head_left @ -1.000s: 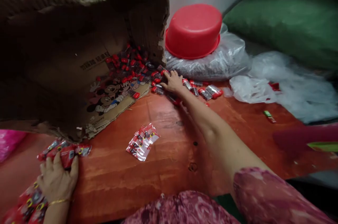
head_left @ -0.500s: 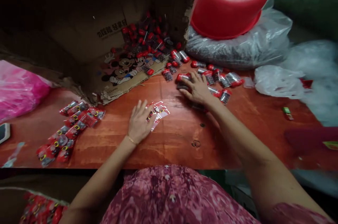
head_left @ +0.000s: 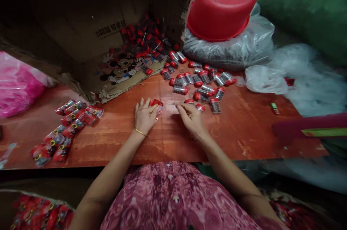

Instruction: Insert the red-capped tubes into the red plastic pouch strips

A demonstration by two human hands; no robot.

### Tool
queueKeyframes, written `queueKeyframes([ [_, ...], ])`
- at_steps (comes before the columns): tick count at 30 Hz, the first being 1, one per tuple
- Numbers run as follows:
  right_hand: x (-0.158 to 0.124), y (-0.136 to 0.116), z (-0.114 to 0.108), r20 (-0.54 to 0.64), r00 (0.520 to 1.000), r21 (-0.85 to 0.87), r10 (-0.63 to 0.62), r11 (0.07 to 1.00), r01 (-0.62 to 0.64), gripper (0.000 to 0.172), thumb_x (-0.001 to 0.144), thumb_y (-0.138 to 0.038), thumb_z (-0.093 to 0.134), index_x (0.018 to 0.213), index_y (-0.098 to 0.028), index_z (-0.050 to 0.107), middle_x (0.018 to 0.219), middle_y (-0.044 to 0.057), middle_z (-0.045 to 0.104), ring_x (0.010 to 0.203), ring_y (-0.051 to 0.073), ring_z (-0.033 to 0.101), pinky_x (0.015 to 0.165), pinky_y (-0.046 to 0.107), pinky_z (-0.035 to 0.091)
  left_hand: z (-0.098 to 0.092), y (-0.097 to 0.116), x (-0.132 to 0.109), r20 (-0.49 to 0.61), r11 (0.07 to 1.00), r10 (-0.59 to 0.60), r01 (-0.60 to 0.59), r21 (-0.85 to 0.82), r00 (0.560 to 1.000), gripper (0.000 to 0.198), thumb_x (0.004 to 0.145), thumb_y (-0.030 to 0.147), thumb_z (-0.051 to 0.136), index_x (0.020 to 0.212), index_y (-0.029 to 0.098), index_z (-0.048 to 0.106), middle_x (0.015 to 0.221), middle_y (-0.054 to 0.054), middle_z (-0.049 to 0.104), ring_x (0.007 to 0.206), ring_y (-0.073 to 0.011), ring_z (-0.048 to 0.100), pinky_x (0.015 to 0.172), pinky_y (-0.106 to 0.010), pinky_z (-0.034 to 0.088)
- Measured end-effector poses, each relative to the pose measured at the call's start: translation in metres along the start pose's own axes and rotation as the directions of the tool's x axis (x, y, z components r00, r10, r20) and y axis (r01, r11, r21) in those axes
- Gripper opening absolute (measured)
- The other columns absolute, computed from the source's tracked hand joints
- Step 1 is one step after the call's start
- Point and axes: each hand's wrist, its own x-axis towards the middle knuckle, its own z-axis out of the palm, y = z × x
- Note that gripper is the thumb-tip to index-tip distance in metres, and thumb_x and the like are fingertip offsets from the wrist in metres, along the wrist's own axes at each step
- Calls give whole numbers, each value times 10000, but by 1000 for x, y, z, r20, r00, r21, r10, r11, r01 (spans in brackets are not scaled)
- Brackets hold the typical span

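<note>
My left hand (head_left: pixel 145 117) is closed around the edge of a small red printed plastic packet (head_left: pixel 157 105), just above the tabletop. Across from it, my right hand (head_left: pixel 192 118) has thumb and fingers pinched together; whatever is between them is too small or hidden to name. Two red-capped containers (head_left: pixel 200 107) lie right behind the right hand. Beyond them several clear tubes with red caps and dark contents (head_left: pixel 180 90) are scattered on their sides. Filled red packets (head_left: pixel 73 127) lie in a loose pile to the left of my left hand.
A large cardboard box (head_left: pixel 114 94) lies open towards me, with more red-capped tubes inside. At the back right, a red basin (head_left: pixel 222 9) rests upside down on a filled plastic bag (head_left: pixel 230 54). Crumpled clear bags (head_left: pixel 265 80) and a pink bag (head_left: pixel 18 83) flank the wooden table (head_left: pixel 168 147).
My right hand has drawn back from the tubes towards my left hand, its fingers now pinched. The left hand, earlier flat beside the packet, now grips it. The view has turned slightly right.
</note>
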Motion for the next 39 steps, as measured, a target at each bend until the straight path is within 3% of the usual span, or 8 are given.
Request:
queueKeyframes([
  [5, 2, -12, 40, 189, 963, 356, 192, 900, -249, 367, 764, -520, 509, 699, -172, 606, 655, 18, 616, 608, 146, 547, 600, 270, 445, -7, 10, -8, -81, 993, 42, -50, -103, 996, 278, 833, 342, 488, 1006, 259, 689, 1281, -89, 555, 1265, -294, 411, 1020, -548, 303],
  [10, 6, -13, 46, 58, 972, 364, 228, 902, -234, 369, 793, -496, 456, 591, -191, 505, 535, -26, 478, 516, 107, 424, 510, 235, 357, -17, 15, -11, -24, 892, -175, 148, -427, 984, 413, 800, 437, 508, 1074, 158, 642, 1107, -130, 657, 1057, -254, 590, 885, -385, 464],
  [14, -4, -17, 38, -15, 987, 178, 159, 972, -154, 358, 835, -415, 416, 544, -206, 416, 509, -39, 386, 494, 99, 362, 494, 236, 294, -22, 30, -10, 435, 464, -262, 508, -726, 861, 492, 705, 591, 550, 784, 123, 678, 682, -71, 686, 638, -167, 641, 512, -222, 463],
  [17, -13, -19, 36, -30, 996, 114, 87, 990, -83, 365, 863, -373, 391, 536, -213, 363, 509, -40, 353, 489, 98, 354, 494, 239, 279, -23, 44, -11, 506, 154, -302, 565, -811, 808, 443, 543, 533, 720, 725, 136, 651, 604, -15, 652, 541, -110, 589, 441, -169, 404],
  [22, -18, -18, 38, -27, 999, 110, 29, 994, -26, 331, 883, -351, 377, 586, -206, 403, 544, -30, 411, 516, 104, 404, 511, 230, 308, -21, 50, -13, 615, -88, -337, 627, -774, 712, 443, 396, 435, 820, 683, 151, 638, 623, 21, 650, 520, -82, 565, 442, -167, 435],
  [28, -9, -19, 16, 31, 997, -277, 73, 959, -62, 396, 925, -402, 282, 732, -183, 549, 707, 36, 573, 680, 158, 509, 647, 279, 370, -22, 44, -9, 570, -139, -365, 562, -815, 736, 402, 416, 389, 835, 688, 154, 656, 622, 17, 670, 531, -81, 585, 488, -169, 458],
  [34, 0, -2, -7, -175, 958, -813, 229, 515, -271, 489, 809, -519, 494, 928, -62, 622, 964, 213, 594, 919, 336, 478, 766, 449, 311, -27, 44, -6, 565, -196, -391, 534, -822, 727, 387, 414, 379, 841, 655, 143, 651, 597, 20, 665, 495, -71, 578, 462, -159, 448],
  [39, -6, 5, -3, -92, 978, -801, 187, 570, -185, 351, 789, -403, 558, 925, -85, 612, 1015, 190, 600, 927, 326, 487, 797, 455, 318, -27, 43, -7, 586, -223, -390, 544, -809, 711, 379, 434, 375, 836, 662, 144, 641, 580, 19, 664, 484, -76, 587, 461, -155, 440],
])
